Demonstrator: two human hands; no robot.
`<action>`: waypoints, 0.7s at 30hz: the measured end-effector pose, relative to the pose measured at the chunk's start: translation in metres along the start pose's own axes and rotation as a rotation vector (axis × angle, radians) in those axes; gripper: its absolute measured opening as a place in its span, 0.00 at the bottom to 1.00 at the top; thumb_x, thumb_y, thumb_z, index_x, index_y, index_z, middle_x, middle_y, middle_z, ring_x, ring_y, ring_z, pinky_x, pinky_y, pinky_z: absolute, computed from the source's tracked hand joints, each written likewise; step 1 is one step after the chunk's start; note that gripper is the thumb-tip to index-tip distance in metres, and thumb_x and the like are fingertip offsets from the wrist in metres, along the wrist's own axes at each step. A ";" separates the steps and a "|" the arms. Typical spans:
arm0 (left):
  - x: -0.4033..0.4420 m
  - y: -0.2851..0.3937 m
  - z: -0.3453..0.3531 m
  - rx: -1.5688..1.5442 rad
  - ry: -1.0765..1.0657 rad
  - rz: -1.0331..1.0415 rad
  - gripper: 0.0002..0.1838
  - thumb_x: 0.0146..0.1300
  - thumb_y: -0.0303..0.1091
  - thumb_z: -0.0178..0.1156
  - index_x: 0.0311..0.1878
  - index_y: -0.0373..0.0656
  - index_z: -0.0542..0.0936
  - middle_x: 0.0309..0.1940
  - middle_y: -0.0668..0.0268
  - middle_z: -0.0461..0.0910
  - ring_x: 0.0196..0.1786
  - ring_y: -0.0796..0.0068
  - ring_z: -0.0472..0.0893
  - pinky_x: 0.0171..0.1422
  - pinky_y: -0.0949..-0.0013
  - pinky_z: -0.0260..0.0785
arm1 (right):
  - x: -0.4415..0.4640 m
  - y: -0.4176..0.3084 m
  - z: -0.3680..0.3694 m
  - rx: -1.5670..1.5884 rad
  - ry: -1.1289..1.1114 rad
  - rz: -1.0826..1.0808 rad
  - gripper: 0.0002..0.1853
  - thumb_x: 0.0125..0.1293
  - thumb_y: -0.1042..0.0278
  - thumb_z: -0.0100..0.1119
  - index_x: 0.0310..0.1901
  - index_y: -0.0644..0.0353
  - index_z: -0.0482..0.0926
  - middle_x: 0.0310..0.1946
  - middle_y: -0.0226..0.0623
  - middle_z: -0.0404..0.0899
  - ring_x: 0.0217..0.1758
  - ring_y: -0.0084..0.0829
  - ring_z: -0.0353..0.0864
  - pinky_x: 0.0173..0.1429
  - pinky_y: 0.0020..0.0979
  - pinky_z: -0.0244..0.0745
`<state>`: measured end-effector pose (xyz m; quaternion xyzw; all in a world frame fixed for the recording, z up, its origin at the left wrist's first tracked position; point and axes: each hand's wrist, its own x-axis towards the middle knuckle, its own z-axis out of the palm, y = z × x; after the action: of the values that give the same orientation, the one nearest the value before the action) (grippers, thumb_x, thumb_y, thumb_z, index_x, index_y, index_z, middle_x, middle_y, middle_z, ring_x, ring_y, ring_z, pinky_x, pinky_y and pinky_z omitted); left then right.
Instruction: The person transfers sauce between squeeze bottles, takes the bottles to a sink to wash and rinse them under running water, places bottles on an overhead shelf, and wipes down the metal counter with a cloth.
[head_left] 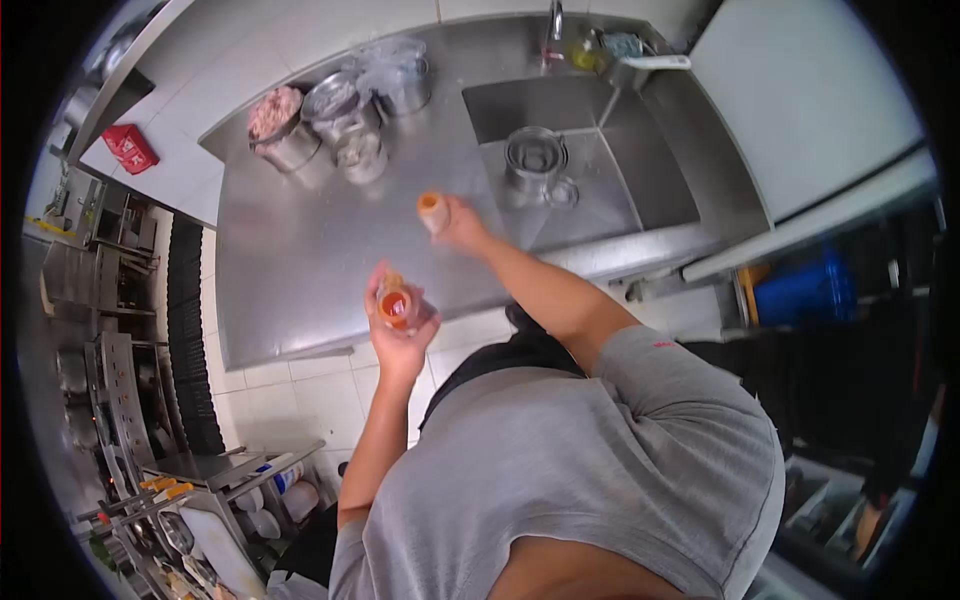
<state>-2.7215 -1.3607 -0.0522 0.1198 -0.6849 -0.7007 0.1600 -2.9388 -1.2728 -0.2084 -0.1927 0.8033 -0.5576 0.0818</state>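
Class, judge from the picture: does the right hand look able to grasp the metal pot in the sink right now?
Probably not: the right hand is gripping a container, which likely needs setting down first. Otherwise, the way to the pot in the sink looks free.

Metal pots point(290, 150) and a smaller container point(361, 160) are borne by the steel desk point(300, 240), in the frame's upper left.
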 end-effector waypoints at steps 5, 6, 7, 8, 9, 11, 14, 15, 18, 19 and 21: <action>0.079 -0.002 0.071 0.010 0.069 -0.054 0.48 0.41 0.14 0.67 0.67 0.41 0.54 0.38 0.65 0.75 0.37 0.80 0.74 0.49 0.73 0.70 | 0.112 -0.001 -0.142 -0.658 -0.050 0.049 0.40 0.48 0.75 0.60 0.67 0.58 0.61 0.64 0.53 0.64 0.68 0.49 0.64 0.70 0.37 0.62; 0.096 -0.010 0.083 -0.057 0.073 -0.117 0.48 0.41 0.14 0.67 0.68 0.41 0.54 0.37 0.66 0.76 0.37 0.80 0.74 0.50 0.73 0.69 | 0.152 0.033 -0.178 -0.666 0.049 0.108 0.40 0.48 0.76 0.58 0.68 0.59 0.60 0.66 0.55 0.61 0.67 0.51 0.64 0.69 0.38 0.63; 0.114 0.001 0.099 -0.111 0.069 -0.194 0.48 0.42 0.15 0.67 0.68 0.41 0.54 0.38 0.66 0.77 0.40 0.79 0.76 0.52 0.71 0.69 | 0.192 0.065 -0.213 -0.667 0.148 0.167 0.39 0.49 0.77 0.56 0.68 0.60 0.60 0.67 0.57 0.57 0.66 0.54 0.65 0.69 0.38 0.63; 0.135 -0.001 0.114 -0.061 0.054 -0.126 0.48 0.42 0.15 0.66 0.68 0.41 0.54 0.38 0.66 0.77 0.41 0.78 0.76 0.53 0.71 0.69 | 0.243 0.153 -0.244 -0.886 0.431 -0.187 0.39 0.52 0.77 0.54 0.69 0.62 0.57 0.69 0.58 0.54 0.65 0.54 0.66 0.68 0.42 0.64; 0.155 -0.003 0.125 -0.006 0.031 -0.054 0.48 0.42 0.14 0.66 0.68 0.42 0.54 0.38 0.67 0.78 0.43 0.77 0.77 0.53 0.70 0.69 | 0.258 0.141 -0.260 -0.890 0.348 -0.066 0.40 0.54 0.76 0.53 0.71 0.62 0.52 0.71 0.55 0.47 0.62 0.54 0.69 0.64 0.43 0.68; 0.193 -0.005 0.146 0.009 0.020 0.000 0.47 0.41 0.14 0.65 0.67 0.42 0.56 0.43 0.65 0.77 0.47 0.74 0.78 0.55 0.68 0.69 | 0.276 0.075 -0.305 -0.911 0.196 0.188 0.42 0.58 0.74 0.50 0.73 0.60 0.43 0.76 0.50 0.34 0.58 0.55 0.75 0.57 0.47 0.74; 0.236 -0.003 0.178 -0.109 0.007 0.011 0.45 0.39 0.16 0.67 0.65 0.42 0.60 0.53 0.62 0.73 0.51 0.70 0.78 0.58 0.65 0.69 | 0.306 0.138 -0.328 -1.049 -0.004 0.171 0.44 0.57 0.76 0.50 0.74 0.58 0.40 0.76 0.49 0.29 0.52 0.55 0.78 0.53 0.46 0.76; 0.247 -0.008 0.185 -0.142 -0.007 0.004 0.43 0.37 0.17 0.67 0.62 0.42 0.62 0.56 0.61 0.70 0.53 0.68 0.78 0.58 0.63 0.69 | 0.315 0.152 -0.330 -1.051 -0.043 0.215 0.44 0.57 0.77 0.49 0.74 0.56 0.40 0.76 0.49 0.30 0.52 0.55 0.79 0.53 0.46 0.77; 0.276 -0.025 0.199 -0.195 -0.084 -0.015 0.35 0.30 0.21 0.70 0.50 0.41 0.71 0.67 0.59 0.61 0.55 0.63 0.78 0.60 0.59 0.70 | 0.322 0.192 -0.335 -0.873 -0.188 0.303 0.42 0.58 0.76 0.50 0.74 0.53 0.44 0.73 0.47 0.39 0.50 0.50 0.80 0.50 0.43 0.77; 0.284 -0.031 0.203 -0.249 -0.115 -0.042 0.37 0.29 0.20 0.70 0.51 0.41 0.71 0.67 0.59 0.61 0.55 0.62 0.77 0.60 0.59 0.70 | 0.314 0.192 -0.328 -0.691 -0.245 0.299 0.40 0.60 0.75 0.51 0.73 0.53 0.48 0.70 0.46 0.47 0.49 0.47 0.80 0.48 0.40 0.78; 0.305 -0.041 0.218 -0.366 -0.174 -0.076 0.40 0.28 0.19 0.69 0.55 0.41 0.70 0.67 0.58 0.61 0.56 0.61 0.77 0.60 0.59 0.70 | 0.305 0.170 -0.310 -0.334 -0.333 0.267 0.35 0.62 0.73 0.54 0.71 0.52 0.56 0.65 0.44 0.63 0.47 0.39 0.82 0.44 0.34 0.78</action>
<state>-3.0888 -1.2781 -0.0704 0.0536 -0.5522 -0.8268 0.0926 -3.3614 -1.0756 -0.2279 -0.1850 0.8780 -0.3620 0.2527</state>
